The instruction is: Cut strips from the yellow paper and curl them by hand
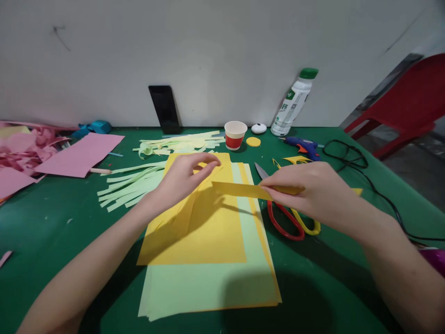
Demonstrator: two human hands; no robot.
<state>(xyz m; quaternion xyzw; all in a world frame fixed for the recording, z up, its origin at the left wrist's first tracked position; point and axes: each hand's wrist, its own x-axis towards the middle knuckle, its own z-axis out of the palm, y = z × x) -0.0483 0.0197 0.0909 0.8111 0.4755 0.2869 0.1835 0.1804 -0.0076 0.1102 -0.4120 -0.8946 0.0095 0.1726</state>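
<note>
1. The yellow sheet (205, 222) lies mid-counter (52, 218) on green paper (208, 287), under my hands.
2. My right hand (309, 190) pinches a yellow strip (239, 189), held level above the sheet.
3. My left hand (187, 174) pinches the strip's other end, fingers curled.

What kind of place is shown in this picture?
Probably a paper-craft workbench: a green table against a plain wall, with coloured paper sheets, cut paper strips, scissors and a glue gun near the hands.
</note>
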